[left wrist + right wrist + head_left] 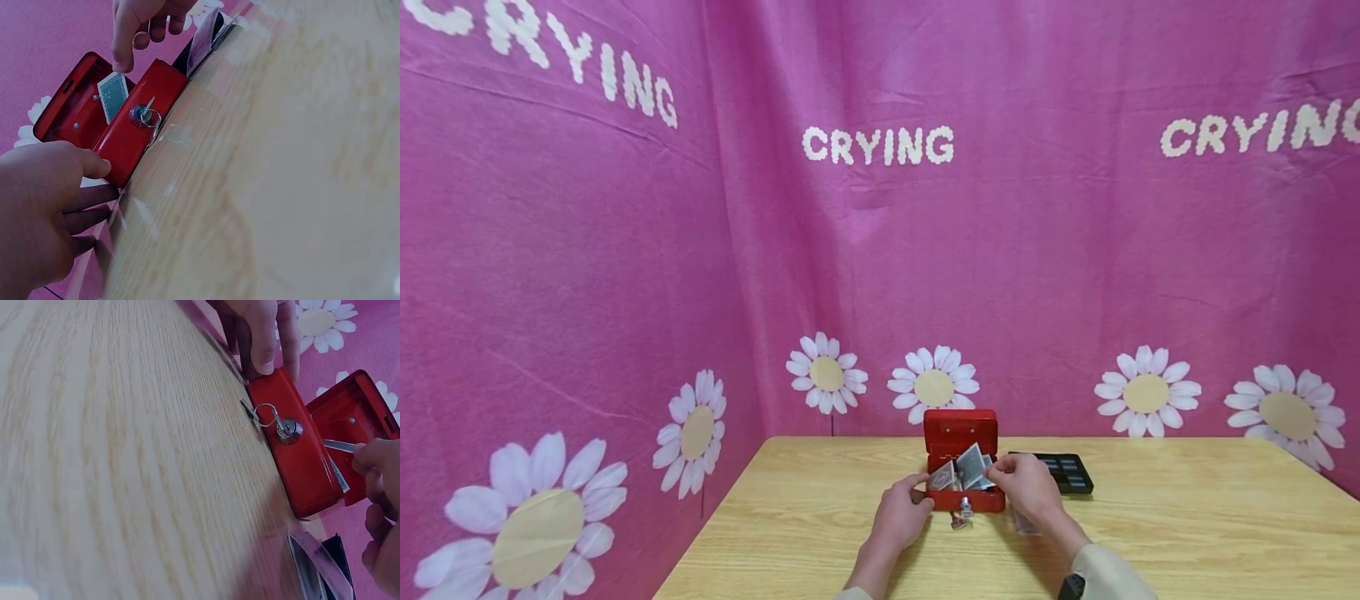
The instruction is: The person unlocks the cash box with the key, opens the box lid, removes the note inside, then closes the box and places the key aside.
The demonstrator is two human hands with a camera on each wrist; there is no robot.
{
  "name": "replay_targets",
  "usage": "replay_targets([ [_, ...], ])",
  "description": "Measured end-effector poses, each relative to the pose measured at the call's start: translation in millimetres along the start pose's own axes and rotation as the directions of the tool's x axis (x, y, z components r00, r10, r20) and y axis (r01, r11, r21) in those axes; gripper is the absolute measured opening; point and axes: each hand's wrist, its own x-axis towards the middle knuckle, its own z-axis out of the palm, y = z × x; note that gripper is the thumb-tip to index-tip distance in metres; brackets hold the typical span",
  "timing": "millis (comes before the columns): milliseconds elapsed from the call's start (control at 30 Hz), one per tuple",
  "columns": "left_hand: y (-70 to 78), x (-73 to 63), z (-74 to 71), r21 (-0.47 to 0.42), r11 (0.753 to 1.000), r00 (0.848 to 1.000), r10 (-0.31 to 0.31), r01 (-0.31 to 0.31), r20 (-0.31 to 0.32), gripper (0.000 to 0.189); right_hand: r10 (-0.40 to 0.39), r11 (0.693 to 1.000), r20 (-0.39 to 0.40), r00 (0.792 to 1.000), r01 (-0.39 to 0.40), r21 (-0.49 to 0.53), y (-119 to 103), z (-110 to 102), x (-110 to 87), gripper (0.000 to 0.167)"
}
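Observation:
A small red cash box (987, 502) stands on the table with its lid (958, 423) raised at the back. My left hand (898, 518) holds its left front corner, the thumb on the front edge and the fingers down along the side. Over the right part of the box, my right hand (1032, 490) pinches a banknote (338, 445) between thumb and fingertip. Other greyish banknotes (970, 467) stick up out of the box at a slant. A key ring with keys (150, 117) hangs from the lock (289, 430) on the front.
Behind the right hand lies a black compartment tray (1079, 478). Pinkish folded notes (322, 565) lie on the table beside the box's right end. The wooden tabletop (1210, 517) reaches back to a pink curtain (1037, 275) printed with daisies.

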Motion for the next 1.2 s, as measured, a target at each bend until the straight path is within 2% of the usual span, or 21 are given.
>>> replay_targets([
  [400,2.2,-0.5,-1.5,-0.004,1.000,1.000,-0.008,0.008,0.009,0.041,-0.024,0.999,-0.037,0.999,0.025,0.025,-7.8,-4.3,-3.2,0.017],
  [700,2.6,-0.7,-1.0,-0.009,1.000,1.000,0.004,-0.004,0.002,0.042,-0.004,0.999,-0.043,0.999,0.006,0.053,-5.0,-11.9,-4.1,0.016],
  [1033,1.6,0.3,-0.7,-0.006,1.000,1.000,-0.016,0.016,0.009,0.041,-0.022,0.997,-0.036,0.999,0.024,0.069,-14.2,-19.5,-6.2,0.019],
  [1200,0.6,0.6,-0.4,-0.003,1.000,1.000,-0.007,0.007,0.003,0.041,-0.015,0.997,-0.050,0.999,0.019,0.081,-17.8,-23.5,-10.0,0.015],
])
